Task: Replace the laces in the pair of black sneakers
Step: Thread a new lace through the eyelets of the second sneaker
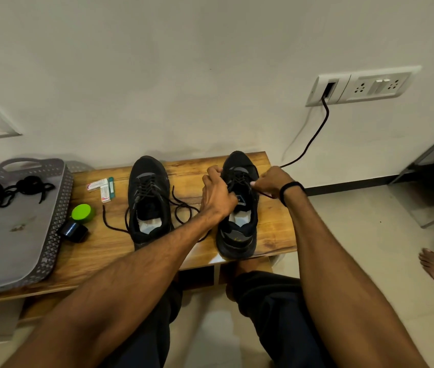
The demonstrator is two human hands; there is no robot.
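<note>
While a tangle of black laces (pixel 14 191) lies in a grey tray (pixel 51 243) at the far left of a low wooden table (pixel 271 227), a person seated before it threads 1 of 2 black sneakers. Just right of the tray are 2 small boxes (pixel 101 188), a green cap (pixel 83 212) and a small black object (pixel 73 231).

Next stands the left sneaker (pixel 148 203), laced through its rows, with loose ends (pixel 181 205) trailing on the wood at both sides.

The left hand (pixel 215 195) reaches across, its fingers curled over the near edge of the lace rows on the right sneaker (pixel 239 208), gripping it; whether it also holds a strand cannot be told. The right hand (pixel 271 181), with a black wristband (pixel 291 191), pinches a dark lace (pixel 266 195) just beside the shoe's far edge.

Both sneakers sit flat on their soles near the table's right end, close together but apart. Their toes point at the wall and their heels at the person, so each long axis runs straight away from the sitter, the 2 roughly parallel.

The job here looks best done by keeping the left hand firm on the shoe, drawing the lace out in line with its eyelet, untwisted, and snugging each row before the next.
</note>
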